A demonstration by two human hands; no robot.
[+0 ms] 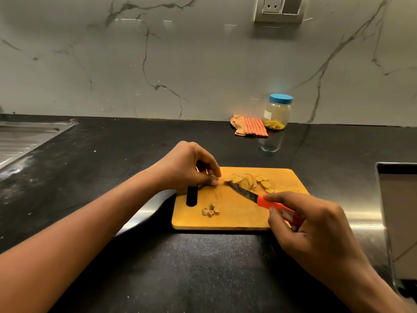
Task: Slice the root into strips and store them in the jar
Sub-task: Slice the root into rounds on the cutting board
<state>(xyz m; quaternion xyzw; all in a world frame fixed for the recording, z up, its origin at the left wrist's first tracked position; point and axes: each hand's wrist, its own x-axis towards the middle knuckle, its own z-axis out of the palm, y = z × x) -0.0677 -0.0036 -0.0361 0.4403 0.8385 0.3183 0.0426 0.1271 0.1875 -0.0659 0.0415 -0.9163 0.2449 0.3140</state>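
Observation:
A wooden cutting board (237, 213) lies on the black counter. Several yellow root slices (248, 180) are spread along its far edge, and a few small brownish scraps (209, 210) sit near its front left. My left hand (191, 166) hovers at the board's far left corner and pinches a small end piece of root (214, 178) between thumb and fingertips. My right hand (311, 224) grips the orange handle of a knife (248, 194), whose dark blade points toward the slices. A clear jar (277, 114) with a blue lid stands by the wall, with yellow strips at its bottom.
A checked orange cloth (249, 125) lies left of the jar. A steel sink drainboard (24, 136) is at the far left. A recessed steel edge (383, 199) runs down the right side. A wall socket (279, 7) is above.

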